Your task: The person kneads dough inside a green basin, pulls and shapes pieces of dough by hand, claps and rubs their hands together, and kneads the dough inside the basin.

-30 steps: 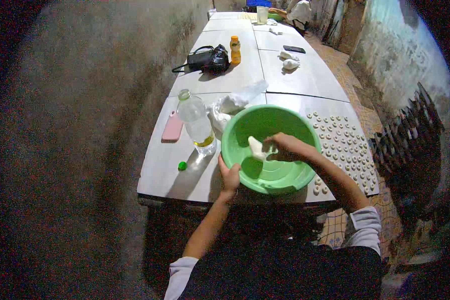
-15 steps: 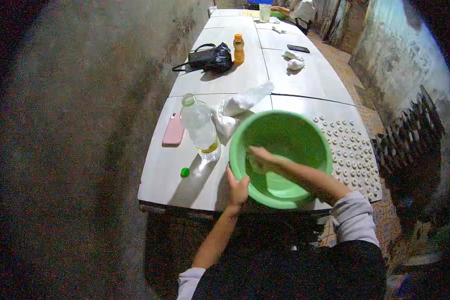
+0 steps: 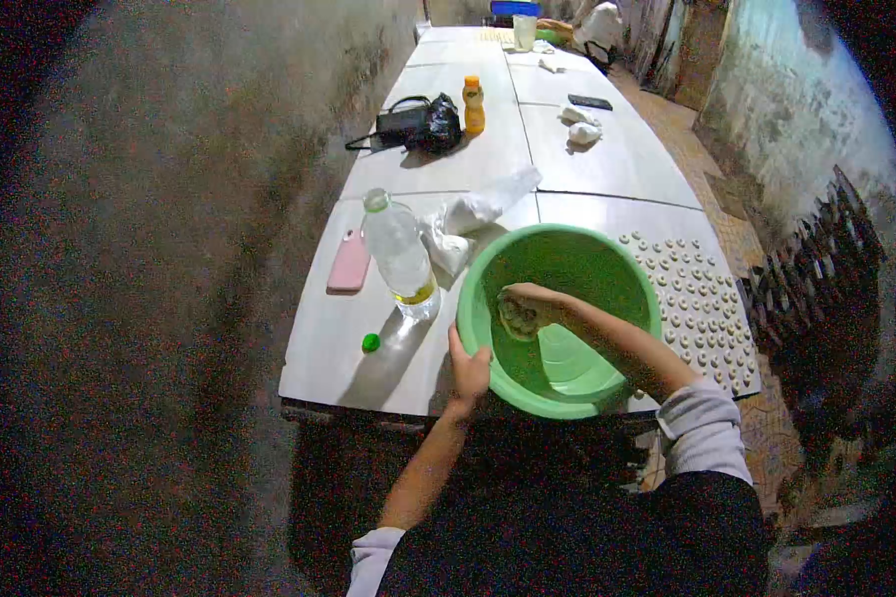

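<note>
A large green basin (image 3: 607, 244) stands near the table's front edge. My left hand (image 3: 470, 370) grips its rim at the lower left, thumb over the edge. Inside the basin, my right hand (image 3: 530, 306) is closed on pale dough (image 3: 517, 320), pressed against the left inner wall. Part of the dough is hidden under the fingers. Right of the basin, many small round dough pieces (image 3: 702, 308) lie in rows. To the left stands an uncapped clear bottle (image 3: 400, 259) with liquid in it.
A pink phone (image 3: 348, 263), a green cap (image 3: 370, 342) and a white plastic bag (image 3: 460, 227) lie left of the basin. Farther back are a black bag (image 3: 430, 124), an orange bottle (image 3: 473, 106) and a dark phone (image 3: 590, 101). Another person's arm shows at the far end.
The dough, seen standing up beside my right hand a second ago, is now under that hand at the basin's left side. The basin sits slightly farther right in view.
</note>
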Demonstrator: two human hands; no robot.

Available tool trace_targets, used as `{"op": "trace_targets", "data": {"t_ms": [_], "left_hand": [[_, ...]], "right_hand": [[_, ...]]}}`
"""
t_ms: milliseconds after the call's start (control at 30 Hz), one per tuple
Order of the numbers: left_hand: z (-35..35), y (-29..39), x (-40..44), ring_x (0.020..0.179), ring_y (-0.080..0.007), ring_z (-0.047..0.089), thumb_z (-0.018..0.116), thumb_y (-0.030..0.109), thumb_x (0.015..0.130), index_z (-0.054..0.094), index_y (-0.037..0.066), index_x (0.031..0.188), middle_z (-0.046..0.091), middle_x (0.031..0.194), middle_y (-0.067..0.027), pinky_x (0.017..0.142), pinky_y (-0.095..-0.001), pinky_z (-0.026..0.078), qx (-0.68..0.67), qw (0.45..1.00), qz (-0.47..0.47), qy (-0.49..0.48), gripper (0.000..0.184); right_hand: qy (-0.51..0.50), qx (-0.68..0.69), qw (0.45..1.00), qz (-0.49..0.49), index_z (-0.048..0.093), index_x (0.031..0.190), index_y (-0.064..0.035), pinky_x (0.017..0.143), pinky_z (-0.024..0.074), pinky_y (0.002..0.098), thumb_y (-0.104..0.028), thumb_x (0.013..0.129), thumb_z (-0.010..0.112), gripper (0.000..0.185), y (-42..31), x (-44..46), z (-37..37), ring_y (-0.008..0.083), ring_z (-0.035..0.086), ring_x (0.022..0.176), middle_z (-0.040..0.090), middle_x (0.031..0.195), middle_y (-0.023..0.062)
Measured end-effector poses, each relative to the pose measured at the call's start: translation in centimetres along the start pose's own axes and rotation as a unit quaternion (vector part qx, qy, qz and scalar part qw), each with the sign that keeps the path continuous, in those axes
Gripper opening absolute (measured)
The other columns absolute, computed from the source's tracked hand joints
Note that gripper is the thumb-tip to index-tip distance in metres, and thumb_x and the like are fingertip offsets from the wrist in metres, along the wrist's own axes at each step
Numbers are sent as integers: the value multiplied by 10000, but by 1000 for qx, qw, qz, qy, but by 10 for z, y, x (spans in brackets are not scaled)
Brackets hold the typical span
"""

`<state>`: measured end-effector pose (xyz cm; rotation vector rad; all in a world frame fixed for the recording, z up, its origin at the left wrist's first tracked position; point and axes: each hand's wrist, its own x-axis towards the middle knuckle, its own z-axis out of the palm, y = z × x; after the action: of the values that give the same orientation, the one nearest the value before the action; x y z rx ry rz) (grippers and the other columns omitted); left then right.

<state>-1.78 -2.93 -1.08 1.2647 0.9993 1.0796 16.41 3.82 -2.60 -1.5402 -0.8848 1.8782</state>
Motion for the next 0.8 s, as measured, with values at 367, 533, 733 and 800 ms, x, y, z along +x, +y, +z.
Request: {"op": "trace_targets", "data": {"t_ms": [367, 533, 733, 800], "left_hand": [[0, -28, 12, 941, -221, 460, 459, -14, 638, 270, -16, 1193, 444, 1041, -137, 846, -309, 369, -45, 999, 25, -13, 586], [-4, -37, 14, 964, -222, 449, 468, -9, 635, 242, -25, 1218, 435, 1058, -139, 854, -309, 364, -1, 999, 45, -19, 625], [-5, -19, 5, 918, -195, 454, 484, -7, 646, 267, -12, 1201, 440, 1019, -111, 824, -298, 376, -50, 998, 32, -20, 597], [-3, -15, 6, 910, -189, 457, 484, -9, 645, 276, -8, 1194, 443, 1011, -104, 818, -294, 379, -75, 996, 38, -26, 587]], "right_hand": [[0, 5, 996, -90, 492, 714, -106, 383, 320, 280, -234, 805, 432, 169, -14, -12, 4, 118, 393, 442, 438, 573, 5], [132, -60, 989, -21, 526, 783, -76, 466, 403, 331, -247, 819, 416, 206, 26, 28, 16, 147, 489, 559, 500, 667, 42], [65, -439, 860, -254, 545, 881, -48, 625, 474, 399, -267, 791, 456, 253, 46, 63, -7, 297, 601, 729, 607, 803, 146], [-13, -325, 925, -195, 549, 860, -55, 582, 461, 368, -270, 805, 444, 245, 36, 44, -11, 243, 574, 669, 593, 763, 109]]}}
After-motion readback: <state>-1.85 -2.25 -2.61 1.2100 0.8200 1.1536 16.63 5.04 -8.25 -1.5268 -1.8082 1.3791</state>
